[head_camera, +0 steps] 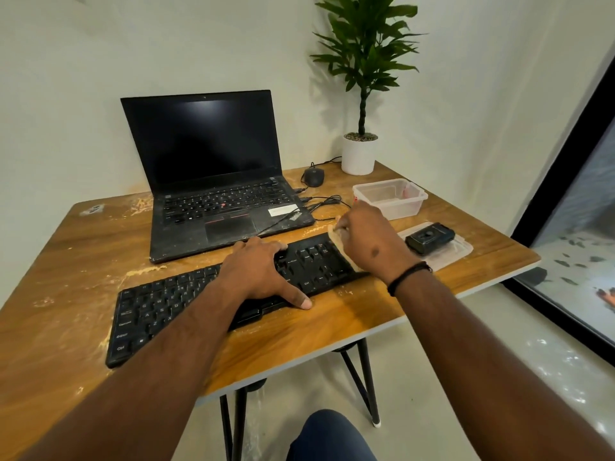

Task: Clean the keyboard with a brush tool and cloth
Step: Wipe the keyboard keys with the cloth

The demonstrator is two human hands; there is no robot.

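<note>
The right hand [369,237] has its grip closed on a pale cloth [336,239], pressing it onto the right end of the black keyboard [186,294]. The left hand [263,274] lies flat with fingers spread on the middle keys, steadying the board. This looks like the wiping stage, with most of the keys left of the cloth apparently still to be wiped. No brush is plainly visible. Crumbs and dust streak the desk [83,247] around the keyboard.
</note>
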